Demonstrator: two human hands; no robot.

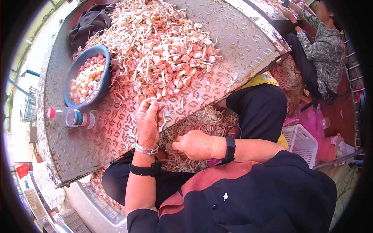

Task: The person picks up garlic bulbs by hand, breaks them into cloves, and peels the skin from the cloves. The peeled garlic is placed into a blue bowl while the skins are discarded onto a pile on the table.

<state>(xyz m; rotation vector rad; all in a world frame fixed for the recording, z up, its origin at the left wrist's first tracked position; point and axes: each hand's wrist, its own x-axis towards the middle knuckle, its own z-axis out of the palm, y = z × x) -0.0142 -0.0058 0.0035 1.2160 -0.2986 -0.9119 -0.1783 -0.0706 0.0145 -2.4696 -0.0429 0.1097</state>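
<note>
My left hand is at the near edge of the metal table, its thumb and fingertips pinched on a small pale piece, seemingly a garlic clove. Just beyond those fingertips lies a big heap of garlic cloves mixed with dry skins and stalks. My right hand is closed in a fist over the skins below the table edge; what it holds, if anything, is hidden. A blue bowl of peeled-looking cloves stands left of the heap.
A plastic bottle with a red cap lies near the bowl. Dark cloth rests at the table's far left. Discarded skins fill the space by my legs. Another person sits at the upper right, above a white crate.
</note>
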